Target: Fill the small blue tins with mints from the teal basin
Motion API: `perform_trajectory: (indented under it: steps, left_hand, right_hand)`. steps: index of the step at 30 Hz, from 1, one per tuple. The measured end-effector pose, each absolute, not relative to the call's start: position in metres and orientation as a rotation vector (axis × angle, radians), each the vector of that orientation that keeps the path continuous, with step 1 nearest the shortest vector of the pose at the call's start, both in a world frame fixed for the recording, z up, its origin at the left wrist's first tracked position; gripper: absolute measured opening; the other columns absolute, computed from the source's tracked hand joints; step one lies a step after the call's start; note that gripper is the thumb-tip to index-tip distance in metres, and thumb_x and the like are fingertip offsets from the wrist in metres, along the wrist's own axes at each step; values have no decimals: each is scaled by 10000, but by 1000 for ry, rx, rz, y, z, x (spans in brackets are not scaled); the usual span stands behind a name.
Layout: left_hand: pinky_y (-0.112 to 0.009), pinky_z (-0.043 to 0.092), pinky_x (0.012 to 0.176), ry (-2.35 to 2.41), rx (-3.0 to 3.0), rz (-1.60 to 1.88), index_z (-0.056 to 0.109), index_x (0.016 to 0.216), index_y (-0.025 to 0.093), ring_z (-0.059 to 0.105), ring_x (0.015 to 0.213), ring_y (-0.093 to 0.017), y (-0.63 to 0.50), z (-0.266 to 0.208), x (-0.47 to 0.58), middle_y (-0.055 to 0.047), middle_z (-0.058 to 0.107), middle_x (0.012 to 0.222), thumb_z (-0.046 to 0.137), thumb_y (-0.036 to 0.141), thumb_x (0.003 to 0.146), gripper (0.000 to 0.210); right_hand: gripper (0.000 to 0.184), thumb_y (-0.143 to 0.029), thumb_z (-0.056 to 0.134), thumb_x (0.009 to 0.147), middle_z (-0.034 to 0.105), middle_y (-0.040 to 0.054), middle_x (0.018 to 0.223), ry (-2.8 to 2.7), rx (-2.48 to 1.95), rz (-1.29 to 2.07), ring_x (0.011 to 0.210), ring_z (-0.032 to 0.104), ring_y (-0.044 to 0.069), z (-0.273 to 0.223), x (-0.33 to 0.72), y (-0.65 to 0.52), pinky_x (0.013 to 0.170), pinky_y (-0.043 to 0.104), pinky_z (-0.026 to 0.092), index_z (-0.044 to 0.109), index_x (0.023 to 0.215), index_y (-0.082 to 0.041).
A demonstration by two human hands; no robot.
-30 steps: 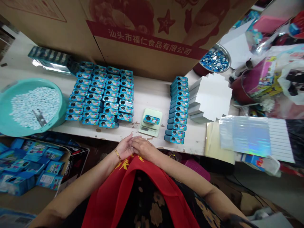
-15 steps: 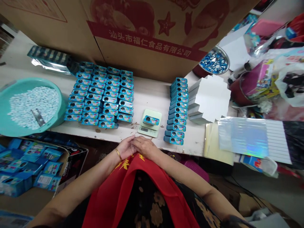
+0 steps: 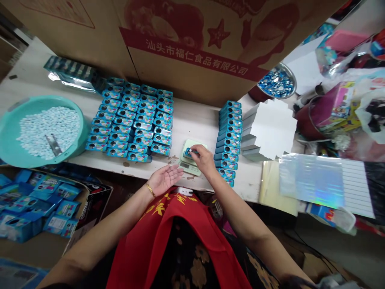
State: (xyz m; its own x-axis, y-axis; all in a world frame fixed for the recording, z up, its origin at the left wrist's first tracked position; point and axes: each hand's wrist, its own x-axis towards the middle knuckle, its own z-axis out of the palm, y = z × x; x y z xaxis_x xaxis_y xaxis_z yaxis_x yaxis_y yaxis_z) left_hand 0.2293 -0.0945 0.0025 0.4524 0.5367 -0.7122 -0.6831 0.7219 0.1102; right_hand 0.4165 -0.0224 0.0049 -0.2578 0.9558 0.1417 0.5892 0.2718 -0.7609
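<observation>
Cardboard backed the white desk. One tin sat on the scale — right hand over it, fingers bunched, grip unclear — while the left hand was open, palm up, nearby.

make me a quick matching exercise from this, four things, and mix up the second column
Column one
1. left hand
2. right hand
3. tub
4. metal bowl

Column two
A. full of shiny blue pieces
B. at the blue tin on the scale
C. teal, with small pale pieces and a scoop-like tool inside
D. open, palm up, by the front edge of the table

Right pairs: 1-D, 2-B, 3-C, 4-A
</observation>
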Motion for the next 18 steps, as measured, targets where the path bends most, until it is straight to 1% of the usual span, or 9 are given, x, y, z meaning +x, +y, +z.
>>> perform_trajectory:
  steps: [2,5,11,14,18]
  left_hand:
    - [-348,419,866,810,-226,768,569,1014,60,518,1048,-255,-100,0,224,-174,605,1037,460,243,797,304]
    - [-325,442,838,852,-269,789,562,1020,55,546,1007,-231,-108,-6,214,-176,608,1024,459,228,799,299]
    - [-276,497,693,956,-315,786,588,919,65,616,797,-182,-121,-17,200,-142,646,879,462,178,788,214]
    - [-266,499,673,976,-322,784,586,905,63,617,769,-175,-123,-18,199,-137,645,862,470,173,783,202]
    - [-264,500,664,994,-329,778,581,913,69,617,769,-174,-123,-18,198,-133,643,857,475,172,781,198]
  right_hand:
    - [135,-220,486,776,577,35,862,-1865,-1395,746,779,532,130,13,422,-26,656,240,449,579,867,-184]
    - [134,-254,510,768,570,23,816,-1688,-1447,712,725,532,121,25,435,-31,629,241,449,580,860,-186]
    - [177,-315,524,755,574,10,783,-1361,-1554,767,683,532,111,23,462,-43,637,257,448,578,864,-187]
    - [171,-314,529,753,573,9,774,-1364,-1567,778,676,526,110,18,465,-48,627,254,444,582,850,-184]
    - [148,-299,525,761,559,14,777,-1509,-1569,781,670,518,110,20,457,-52,612,248,445,586,826,-181]
